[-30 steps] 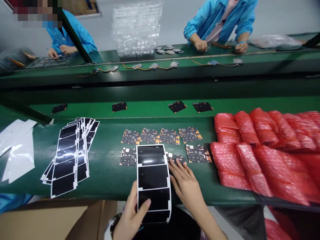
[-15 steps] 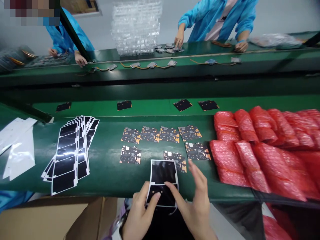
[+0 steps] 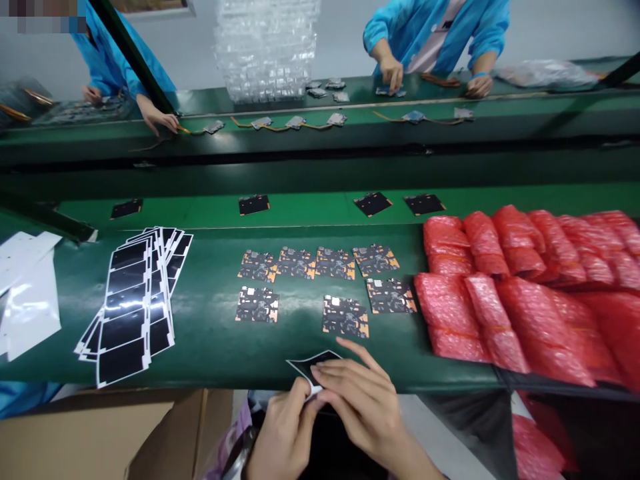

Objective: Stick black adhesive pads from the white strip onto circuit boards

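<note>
Over the near edge of the bench, my left hand [image 3: 284, 423] pinches a black sticker sheet [image 3: 306, 369] with white margins, thumb against fingers. My right hand [image 3: 365, 403] closes on the same sheet from the right, its fingertips touching my left fingertips and one finger raised. The sheet is bent, and much of it is hidden behind my fingers. Just beyond it lie several dark circuit boards [image 3: 346, 317] with orange patches, in two rows. Further left, a fanned stack of black sticker strips [image 3: 127, 303] rests on the green bench.
Red bubble-wrap bundles [image 3: 465, 317] cover the right side. White backing sheets [image 3: 35, 293] lie far left. Black-covered boards [image 3: 373, 204] sit on the bright green strip [image 3: 300, 210]. Across the bench, two people in blue sleeves handle small parts. A cardboard box [image 3: 100, 433] stands below left.
The sheet, flat and facing me before, is now bent and lower. My right hand has moved left and closed onto it beside my left hand. A co-worker's hand across the bench shifted right.
</note>
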`<state>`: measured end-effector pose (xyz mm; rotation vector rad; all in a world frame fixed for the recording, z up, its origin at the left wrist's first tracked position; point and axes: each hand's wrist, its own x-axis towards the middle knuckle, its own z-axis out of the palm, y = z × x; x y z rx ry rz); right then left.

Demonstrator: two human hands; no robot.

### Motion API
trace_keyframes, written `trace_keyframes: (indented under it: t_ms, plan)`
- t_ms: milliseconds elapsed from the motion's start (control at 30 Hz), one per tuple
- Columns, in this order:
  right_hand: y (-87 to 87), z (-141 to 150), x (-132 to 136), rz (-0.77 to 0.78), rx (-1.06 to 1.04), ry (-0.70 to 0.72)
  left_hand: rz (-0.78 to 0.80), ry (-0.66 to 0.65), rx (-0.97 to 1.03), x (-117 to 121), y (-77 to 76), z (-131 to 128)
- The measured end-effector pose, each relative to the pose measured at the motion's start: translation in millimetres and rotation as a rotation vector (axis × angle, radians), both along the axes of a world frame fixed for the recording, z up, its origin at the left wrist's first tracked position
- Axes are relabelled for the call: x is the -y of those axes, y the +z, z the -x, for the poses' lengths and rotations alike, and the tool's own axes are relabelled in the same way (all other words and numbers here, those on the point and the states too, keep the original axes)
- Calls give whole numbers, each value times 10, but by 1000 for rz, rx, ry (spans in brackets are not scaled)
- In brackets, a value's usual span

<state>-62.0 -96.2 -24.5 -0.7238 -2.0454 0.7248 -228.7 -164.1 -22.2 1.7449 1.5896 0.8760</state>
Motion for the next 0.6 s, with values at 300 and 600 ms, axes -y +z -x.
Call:
trace_keyframes:
  t_ms: [300,600]
  plan:
    - [-32,2,-232,594,-332,-520,224,16,122,102,-170,86]
    - [-161,66,63,-87,17,-313,290,80,249,-11,-359,146]
